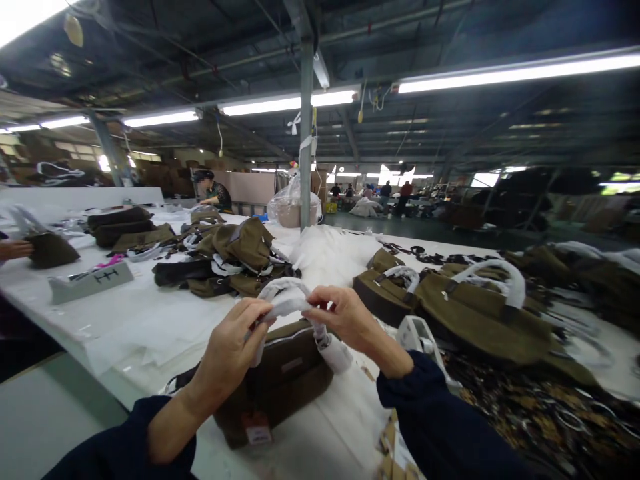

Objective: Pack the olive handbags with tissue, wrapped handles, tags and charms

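Note:
A dark olive-brown handbag (290, 373) stands on the white table in front of me, with a paper tag (257, 430) hanging at its lower left. Its handle (287, 303) arches up, wrapped in thin white paper. My left hand (227, 347) pinches the handle's left side between thumb and fingers. On the right side of the same handle, my right hand (345, 320) grips the wrapping with thumb and fingertips. Just below my right hand, a white roll-like piece (335, 353) lies against the bag's end; I cannot tell whether it is tape.
More olive bags (480, 307) with wrapped handles lie at right, above a heap of straps and rings (545, 413). A pile of bags (235, 250) and white sheets (330, 257) lie ahead. A tape dispenser (420, 340) is by my right forearm. Another person's hand (15, 249) is far left.

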Demonstrator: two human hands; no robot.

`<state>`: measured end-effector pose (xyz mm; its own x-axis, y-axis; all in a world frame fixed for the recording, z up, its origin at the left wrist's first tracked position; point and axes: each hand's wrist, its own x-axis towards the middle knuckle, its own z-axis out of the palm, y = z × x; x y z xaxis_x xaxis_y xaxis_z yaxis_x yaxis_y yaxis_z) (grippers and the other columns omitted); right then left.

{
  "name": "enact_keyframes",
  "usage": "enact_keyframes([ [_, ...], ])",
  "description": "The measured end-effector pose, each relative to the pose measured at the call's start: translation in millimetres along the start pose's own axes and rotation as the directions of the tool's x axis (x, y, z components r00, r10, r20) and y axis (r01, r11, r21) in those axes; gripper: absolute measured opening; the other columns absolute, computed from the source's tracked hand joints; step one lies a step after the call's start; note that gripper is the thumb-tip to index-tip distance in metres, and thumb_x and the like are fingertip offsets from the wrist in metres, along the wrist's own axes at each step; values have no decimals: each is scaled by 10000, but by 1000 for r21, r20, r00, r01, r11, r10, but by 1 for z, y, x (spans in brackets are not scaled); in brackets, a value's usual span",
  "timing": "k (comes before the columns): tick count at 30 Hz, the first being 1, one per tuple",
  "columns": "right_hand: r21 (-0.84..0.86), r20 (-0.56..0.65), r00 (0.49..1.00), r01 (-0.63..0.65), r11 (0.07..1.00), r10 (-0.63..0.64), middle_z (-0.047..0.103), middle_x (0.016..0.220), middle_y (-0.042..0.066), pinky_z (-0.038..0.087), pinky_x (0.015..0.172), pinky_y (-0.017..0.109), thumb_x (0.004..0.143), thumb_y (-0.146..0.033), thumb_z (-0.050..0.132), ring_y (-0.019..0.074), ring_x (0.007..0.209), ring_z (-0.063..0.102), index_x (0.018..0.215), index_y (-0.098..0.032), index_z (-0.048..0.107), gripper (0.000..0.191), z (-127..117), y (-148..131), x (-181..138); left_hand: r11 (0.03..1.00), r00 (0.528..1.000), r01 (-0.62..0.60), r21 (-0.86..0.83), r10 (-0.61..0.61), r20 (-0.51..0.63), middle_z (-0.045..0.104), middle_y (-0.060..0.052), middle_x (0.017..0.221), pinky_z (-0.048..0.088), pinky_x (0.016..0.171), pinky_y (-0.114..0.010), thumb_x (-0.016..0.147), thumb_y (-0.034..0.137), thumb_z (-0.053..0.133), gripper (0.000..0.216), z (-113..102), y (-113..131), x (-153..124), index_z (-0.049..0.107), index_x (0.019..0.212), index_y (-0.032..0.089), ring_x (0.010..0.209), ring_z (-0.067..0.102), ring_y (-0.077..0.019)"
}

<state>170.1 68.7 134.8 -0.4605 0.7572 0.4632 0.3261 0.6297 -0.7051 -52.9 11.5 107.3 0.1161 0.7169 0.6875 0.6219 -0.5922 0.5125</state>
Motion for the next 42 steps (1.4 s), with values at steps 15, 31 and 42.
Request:
enact_keyframes([
  [15, 472, 451, 892, -256, 844, 18, 486, 595, -62, 329, 499, 185, 864, -501, 646, 62, 510, 405, 750, -165, 576, 362, -14, 20, 13, 384, 625, 728, -568, -31, 780, 753, -140, 773, 512, 525, -271, 886, 522, 589, 391, -28, -45, 18, 685, 956, 150, 531, 661, -185],
  [31, -357, -144, 897, 347, 867, -418, 628, 849, 36, 425, 822, 339, 847, -238, 706, 213, 906, 496, 843, -196, 617, 99, 7, 6, 5, 790, 783, 495, -363, -224, 581, 702, -45, 858, 467, 637, -230, 908, 502, 569, 379, -22, -22, 55, 669, 972, 141, 732, 618, -162],
  [42, -77, -180, 957, 219, 973, -229, 632, 857, 3, 421, 779, 297, 832, -209, 689, 176, 868, 536, 883, -222, 668, 57, 8, 14, 9, 560, 566, 701, -442, -59, 823, 745, -132, 855, 533, 605, -239, 970, 422, 493, 299, -17, -7, 45, 597, 1041, 151, 689, 706, -186],
])
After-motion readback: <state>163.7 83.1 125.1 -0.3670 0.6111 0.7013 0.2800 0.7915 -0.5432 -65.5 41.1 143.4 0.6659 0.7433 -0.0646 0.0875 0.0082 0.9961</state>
